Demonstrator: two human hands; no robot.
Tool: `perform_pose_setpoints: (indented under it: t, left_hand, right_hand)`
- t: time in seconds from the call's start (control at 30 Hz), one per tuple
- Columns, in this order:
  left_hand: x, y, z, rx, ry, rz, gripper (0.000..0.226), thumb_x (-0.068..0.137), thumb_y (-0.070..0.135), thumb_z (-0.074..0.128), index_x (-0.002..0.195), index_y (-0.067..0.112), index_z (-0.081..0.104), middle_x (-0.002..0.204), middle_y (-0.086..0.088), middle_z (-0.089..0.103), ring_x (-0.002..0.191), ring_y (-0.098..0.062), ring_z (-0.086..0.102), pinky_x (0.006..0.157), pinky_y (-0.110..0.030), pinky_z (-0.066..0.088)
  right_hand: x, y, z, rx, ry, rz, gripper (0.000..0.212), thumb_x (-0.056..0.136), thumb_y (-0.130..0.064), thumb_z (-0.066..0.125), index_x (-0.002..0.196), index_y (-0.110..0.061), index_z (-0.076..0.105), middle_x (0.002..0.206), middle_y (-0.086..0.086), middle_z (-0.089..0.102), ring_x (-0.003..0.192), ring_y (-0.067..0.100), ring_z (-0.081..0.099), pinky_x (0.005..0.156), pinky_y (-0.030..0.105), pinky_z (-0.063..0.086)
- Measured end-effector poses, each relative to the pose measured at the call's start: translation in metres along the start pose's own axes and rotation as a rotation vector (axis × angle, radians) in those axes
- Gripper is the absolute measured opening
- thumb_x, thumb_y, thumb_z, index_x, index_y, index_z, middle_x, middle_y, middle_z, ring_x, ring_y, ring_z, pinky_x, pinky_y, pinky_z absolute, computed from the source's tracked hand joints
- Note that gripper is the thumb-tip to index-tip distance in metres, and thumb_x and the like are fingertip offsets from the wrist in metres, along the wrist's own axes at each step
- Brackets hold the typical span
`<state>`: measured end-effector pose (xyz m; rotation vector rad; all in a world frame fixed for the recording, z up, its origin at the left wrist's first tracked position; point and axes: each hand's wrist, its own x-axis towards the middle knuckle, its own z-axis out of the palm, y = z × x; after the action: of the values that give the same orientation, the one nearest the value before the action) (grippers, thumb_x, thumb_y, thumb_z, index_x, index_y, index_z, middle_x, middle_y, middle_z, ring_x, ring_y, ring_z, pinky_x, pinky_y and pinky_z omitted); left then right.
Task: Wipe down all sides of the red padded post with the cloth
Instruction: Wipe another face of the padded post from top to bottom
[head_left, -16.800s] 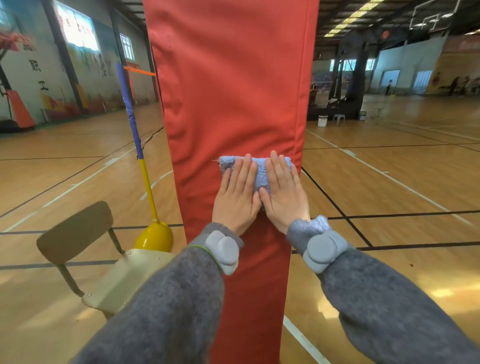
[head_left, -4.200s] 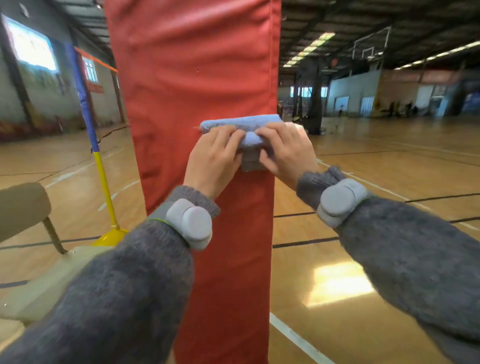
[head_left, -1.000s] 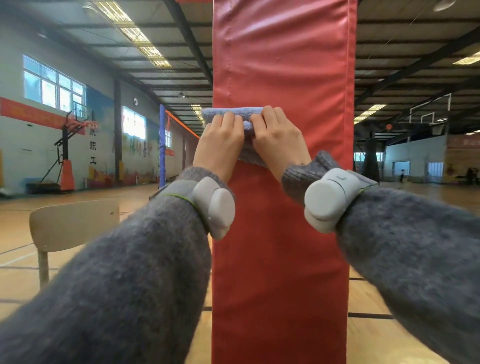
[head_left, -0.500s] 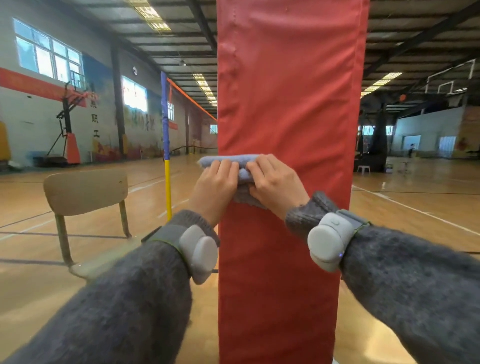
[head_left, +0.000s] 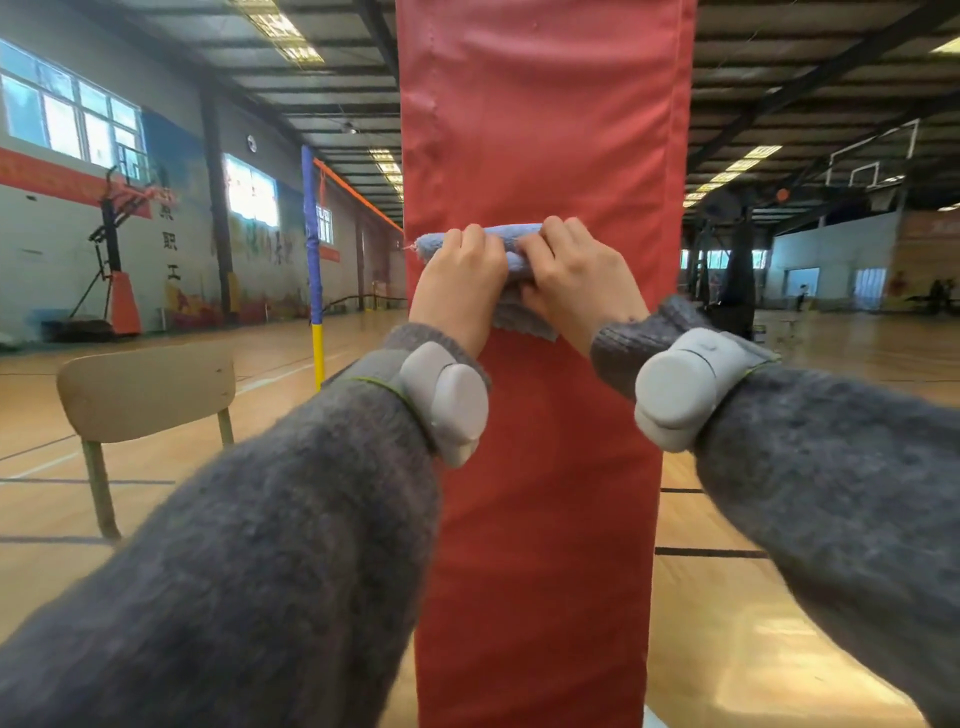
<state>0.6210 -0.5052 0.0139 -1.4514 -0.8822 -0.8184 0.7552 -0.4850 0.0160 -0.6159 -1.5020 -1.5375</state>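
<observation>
Red padded post: upright, dead ahead of you, filling the middle. Blue cloth: folded, pressed flat against the post's near face. Your left hand and right hand: side by side on the cloth, fingers curled over its top edge, gripping it. Wooden chair: left of the post, near. Blue-and-yellow pole: left of the post, beyond the chair. Basketball stand: far left of the post.
</observation>
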Motion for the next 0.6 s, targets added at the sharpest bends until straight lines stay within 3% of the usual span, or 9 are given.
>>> perform_pose_setpoints:
  t: [0.03,0.1,0.2,0.3,0.43,0.53,0.6]
  left_hand:
    - [-0.007,0.004,0.001,-0.001,0.017,0.032,0.007,0.05,0.009,0.06,0.05,0.016,0.057,0.05,0.002,0.053,0.045,-0.013,0.054,0.047,-0.02,0.038]
    - [-0.024,0.014,0.002,-0.057,-0.01,0.094,0.028,0.033,0.004,0.075,0.052,0.012,0.056,0.05,-0.004,0.052,0.044,-0.018,0.054,0.05,-0.022,0.033]
    - [-0.052,0.031,-0.005,-0.19,-0.053,0.093,0.042,0.025,-0.005,0.083,0.054,0.005,0.055,0.051,-0.011,0.05,0.043,-0.024,0.052,0.055,-0.032,0.031]
    - [-0.071,0.044,-0.003,-0.2,-0.139,0.127,0.044,0.024,-0.002,0.084,0.053,0.006,0.053,0.05,-0.009,0.049,0.043,-0.023,0.051,0.047,-0.028,0.035]
    - [-0.084,0.05,0.009,-0.035,-0.163,0.29,0.014,0.055,0.0,0.062,0.054,0.011,0.054,0.051,-0.005,0.048,0.046,-0.019,0.048,0.047,-0.028,0.035]
    - [-0.073,0.048,0.012,0.048,-0.099,0.254,0.027,0.064,-0.002,0.034,0.054,0.014,0.055,0.051,-0.003,0.048,0.046,-0.018,0.048,0.046,-0.028,0.035]
    - [-0.056,0.047,0.008,0.089,-0.031,0.203,0.029,0.064,0.001,0.033,0.053,0.017,0.056,0.051,-0.001,0.05,0.046,-0.016,0.05,0.048,-0.027,0.034]
  right_hand:
    - [-0.009,-0.002,0.0,0.031,0.016,-0.003,0.017,0.064,-0.013,0.045,0.065,-0.007,0.061,0.063,0.008,0.056,0.055,0.024,0.056,0.049,0.03,0.039]
    - [-0.032,-0.007,-0.006,0.108,0.0,-0.019,0.018,0.066,-0.013,0.047,0.068,-0.005,0.062,0.065,0.01,0.055,0.057,0.026,0.054,0.052,0.032,0.041]
    - [-0.066,-0.018,-0.018,0.182,-0.084,-0.045,0.02,0.068,-0.015,0.048,0.071,-0.003,0.063,0.067,0.011,0.055,0.058,0.027,0.054,0.054,0.032,0.04]
    - [-0.085,-0.027,-0.025,0.207,-0.137,-0.062,0.018,0.069,-0.014,0.048,0.07,-0.003,0.062,0.066,0.01,0.055,0.058,0.027,0.054,0.055,0.032,0.04]
    - [-0.1,-0.027,-0.03,0.261,-0.165,-0.136,0.023,0.08,-0.016,0.047,0.068,-0.003,0.062,0.064,0.009,0.053,0.055,0.023,0.053,0.051,0.029,0.038]
    - [-0.084,-0.016,-0.03,0.284,-0.151,-0.208,0.051,0.099,-0.02,0.026,0.067,-0.002,0.062,0.063,0.009,0.053,0.053,0.024,0.053,0.041,0.031,0.039]
    - [-0.07,-0.002,-0.028,0.224,-0.151,-0.236,0.035,0.09,-0.014,0.039,0.067,-0.003,0.063,0.063,0.01,0.054,0.054,0.025,0.054,0.042,0.031,0.037]
